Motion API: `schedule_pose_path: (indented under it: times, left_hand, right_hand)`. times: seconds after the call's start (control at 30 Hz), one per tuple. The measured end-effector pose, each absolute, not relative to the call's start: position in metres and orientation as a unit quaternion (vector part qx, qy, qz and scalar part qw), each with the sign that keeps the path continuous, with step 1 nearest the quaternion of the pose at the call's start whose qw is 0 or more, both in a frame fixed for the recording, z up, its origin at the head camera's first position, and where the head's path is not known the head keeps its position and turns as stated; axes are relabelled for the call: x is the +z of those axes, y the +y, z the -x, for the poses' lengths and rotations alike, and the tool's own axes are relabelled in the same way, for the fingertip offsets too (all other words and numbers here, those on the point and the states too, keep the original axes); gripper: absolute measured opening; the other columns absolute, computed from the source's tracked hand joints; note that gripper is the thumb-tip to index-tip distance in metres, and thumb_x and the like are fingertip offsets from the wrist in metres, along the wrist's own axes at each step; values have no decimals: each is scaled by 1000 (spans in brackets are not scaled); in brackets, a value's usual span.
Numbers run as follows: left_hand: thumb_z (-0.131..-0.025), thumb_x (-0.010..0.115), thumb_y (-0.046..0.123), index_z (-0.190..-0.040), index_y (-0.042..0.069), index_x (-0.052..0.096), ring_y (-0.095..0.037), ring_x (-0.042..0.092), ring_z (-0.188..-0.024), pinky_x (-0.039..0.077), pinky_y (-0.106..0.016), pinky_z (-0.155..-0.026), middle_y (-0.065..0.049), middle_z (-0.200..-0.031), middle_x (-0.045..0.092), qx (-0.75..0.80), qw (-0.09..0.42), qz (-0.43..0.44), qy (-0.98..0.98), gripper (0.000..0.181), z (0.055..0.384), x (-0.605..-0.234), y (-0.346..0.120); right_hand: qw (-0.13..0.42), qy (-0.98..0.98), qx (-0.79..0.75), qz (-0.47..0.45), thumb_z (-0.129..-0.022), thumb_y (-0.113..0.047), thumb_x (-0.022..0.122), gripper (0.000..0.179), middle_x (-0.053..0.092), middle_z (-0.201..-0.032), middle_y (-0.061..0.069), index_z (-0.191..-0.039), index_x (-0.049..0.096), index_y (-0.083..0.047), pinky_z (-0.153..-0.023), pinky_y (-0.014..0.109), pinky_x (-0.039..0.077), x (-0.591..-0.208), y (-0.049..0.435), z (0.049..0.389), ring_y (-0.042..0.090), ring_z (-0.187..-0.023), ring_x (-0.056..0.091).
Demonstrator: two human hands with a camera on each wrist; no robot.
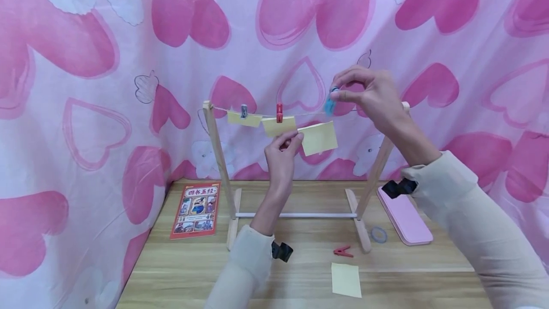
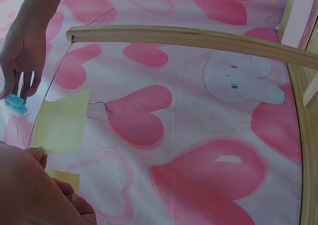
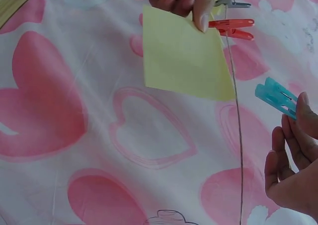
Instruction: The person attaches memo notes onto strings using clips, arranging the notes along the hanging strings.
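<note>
My left hand (image 1: 280, 156) pinches a yellow paper note (image 1: 319, 138) by its left corner, just below the string (image 1: 310, 114) of a wooden frame. Above the note, my right hand (image 1: 372, 95) holds a blue clothespin (image 1: 330, 102) between thumb and fingers. In the right wrist view the clothespin (image 3: 276, 97) points toward the string and stands apart from it. Farther left on the string, a red clothespin (image 1: 279, 113) and a grey clothespin (image 1: 244, 111) each hold a yellow note; the one under the red clothespin (image 1: 274, 127) is partly behind my left hand.
On the table (image 1: 300, 237) lie a red clothespin (image 1: 343, 251) and a yellow note (image 1: 346, 280) in front of the frame (image 1: 220, 156). A pink case (image 1: 405, 218) and a translucent ring (image 1: 379, 235) lie right, a red booklet (image 1: 196, 210) left. A heart-patterned curtain (image 1: 193, 8) hangs behind.
</note>
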State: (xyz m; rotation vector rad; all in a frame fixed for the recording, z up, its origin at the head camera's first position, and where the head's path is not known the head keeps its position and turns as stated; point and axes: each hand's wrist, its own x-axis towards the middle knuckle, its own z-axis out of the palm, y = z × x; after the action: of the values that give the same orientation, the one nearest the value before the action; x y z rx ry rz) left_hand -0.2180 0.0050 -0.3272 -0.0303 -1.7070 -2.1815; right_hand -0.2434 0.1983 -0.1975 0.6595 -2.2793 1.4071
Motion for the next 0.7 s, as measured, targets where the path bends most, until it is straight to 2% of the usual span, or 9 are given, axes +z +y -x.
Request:
schedule_pose_path:
  times: [0.1, 0.27, 0.37, 0.57, 0.7]
  left_hand:
    - [-98, 82, 7, -113, -4, 83, -11, 49, -82, 40, -18, -67, 5, -84, 53, -778, 188, 5, -600, 19, 220, -325, 6]
    - [-98, 83, 9, -111, -3, 85, -9, 48, -80, 40, -17, -65, 6, -80, 51, -782, 194, 7, -593, 18, 224, -321, 7]
    - [-98, 83, 8, -111, -3, 85, -8, 46, -77, 39, -18, -64, 7, -77, 49, -786, 196, 9, -586, 17, 226, -318, 8]
    - [-99, 83, 12, -112, 0, 85, -9, 45, -75, 36, -19, -62, 6, -75, 47, -786, 183, 0, -591, 18, 226, -314, 8]
    - [-99, 84, 14, -112, 1, 86, -9, 47, -76, 38, -19, -63, 5, -76, 49, -782, 179, -5, -597, 18, 226, -313, 10]
  right_hand:
    - [182, -819, 492, -233, -96, -11, 86, 13, 76, -106, -7, -106, 85, -2, -83, 22, 53, -197, 196, 249, 20, -111, 63]
    - [177, -821, 486, -239, -97, -13, 84, 14, 76, -105, -7, -105, 84, -2, -86, 26, 51, -196, 192, 256, 22, -112, 62]
    - [177, -826, 478, -241, -98, -15, 83, 13, 76, -107, -4, -105, 85, -5, -90, 28, 50, -197, 189, 260, 22, -112, 62]
    - [169, -834, 459, -256, -99, -11, 80, 11, 75, -115, 10, -104, 84, -2, -100, 37, 45, -202, 182, 264, 18, -113, 61]
    - [164, -837, 455, -255, -99, -8, 80, 9, 75, -116, 10, -103, 83, -1, -108, 47, 43, -206, 179, 265, 16, -116, 60]
